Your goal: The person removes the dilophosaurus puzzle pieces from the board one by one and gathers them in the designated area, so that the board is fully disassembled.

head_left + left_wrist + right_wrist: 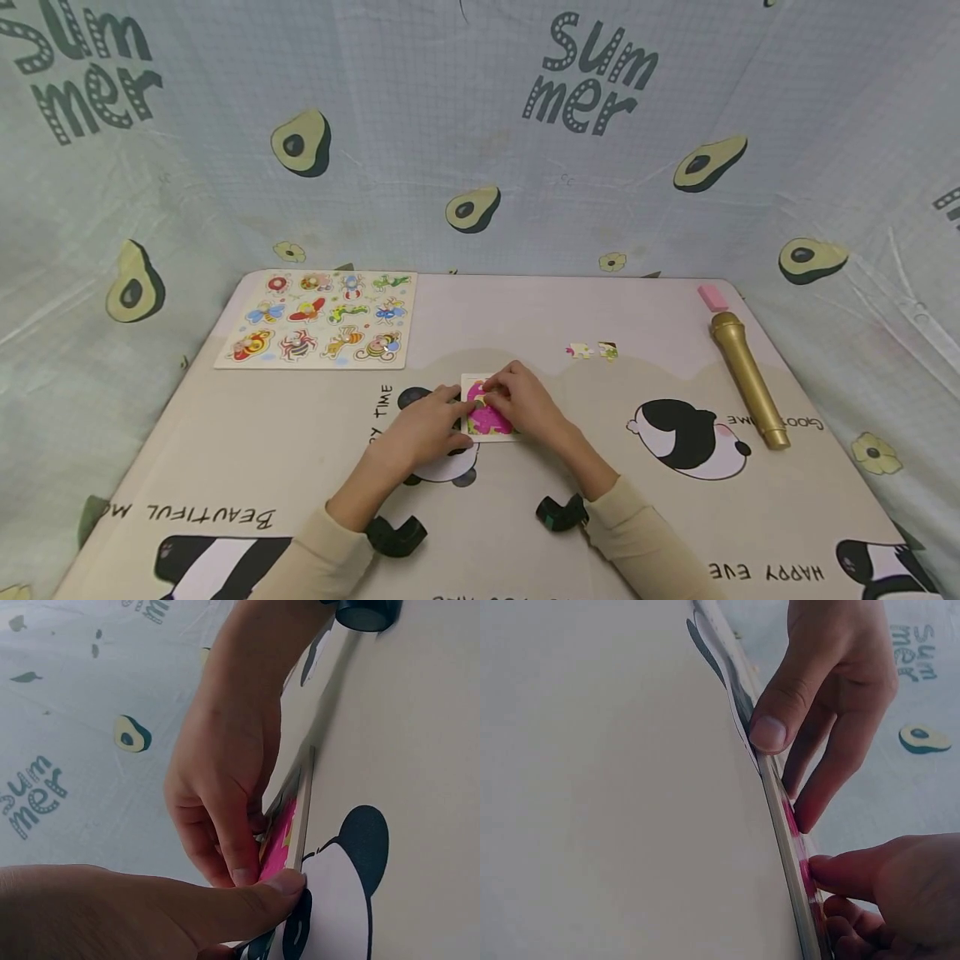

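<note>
A small jigsaw puzzle board (491, 417) with a bright pink picture lies flat on the table in front of me. At its left side my left hand (427, 429) holds it, the thumb on the near corner and a finger reaching onto the picture. In the left wrist view that thumb rests along the edge of the board (300, 825). My right hand (528, 404) is over the board's right part, thumb and fingertips together on a puzzle piece that they mostly hide. The right wrist view has the right hand (907, 885) low over the pink surface.
Two loose puzzle pieces (579, 351) lie beyond my right hand. A larger insect picture board (315, 321) is at the far left. On the right are a gold cylinder (750, 379) and a pink block (712, 297). Patterned curtains (390, 125) stand behind the table.
</note>
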`<state>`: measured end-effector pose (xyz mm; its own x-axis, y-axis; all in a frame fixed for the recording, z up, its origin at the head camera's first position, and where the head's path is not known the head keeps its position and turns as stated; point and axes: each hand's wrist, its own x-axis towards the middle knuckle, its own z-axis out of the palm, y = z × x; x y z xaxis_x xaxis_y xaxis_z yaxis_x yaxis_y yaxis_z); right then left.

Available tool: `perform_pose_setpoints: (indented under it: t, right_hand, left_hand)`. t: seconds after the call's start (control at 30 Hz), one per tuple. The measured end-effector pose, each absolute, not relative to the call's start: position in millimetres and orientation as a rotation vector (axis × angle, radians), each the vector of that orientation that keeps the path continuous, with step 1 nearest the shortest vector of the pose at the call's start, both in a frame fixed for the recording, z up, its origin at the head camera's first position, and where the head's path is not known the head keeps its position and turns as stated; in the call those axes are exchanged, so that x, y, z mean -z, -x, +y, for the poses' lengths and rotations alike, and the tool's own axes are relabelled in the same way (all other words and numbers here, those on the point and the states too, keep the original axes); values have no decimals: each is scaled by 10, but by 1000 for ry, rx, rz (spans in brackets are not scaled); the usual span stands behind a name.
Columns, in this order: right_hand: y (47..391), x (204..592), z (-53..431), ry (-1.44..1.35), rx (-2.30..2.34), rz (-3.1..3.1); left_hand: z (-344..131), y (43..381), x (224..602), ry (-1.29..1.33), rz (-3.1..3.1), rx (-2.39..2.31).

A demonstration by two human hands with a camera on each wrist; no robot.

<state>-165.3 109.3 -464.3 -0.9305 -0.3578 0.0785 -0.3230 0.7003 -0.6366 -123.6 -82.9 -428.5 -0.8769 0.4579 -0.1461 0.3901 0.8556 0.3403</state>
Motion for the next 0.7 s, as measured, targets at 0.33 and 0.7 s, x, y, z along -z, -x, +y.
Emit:
perform_pose_setpoints:
  t: [0.33, 0.7]
  right_hand:
    - [1661, 4678, 1048, 569, 1071, 2839]
    - [1661, 4646, 1058, 497, 1067, 2819]
  left_hand:
    - [-835, 1225, 4303, -653, 2830, -450]
    - [-910, 1066, 4546, -827, 2970, -580]
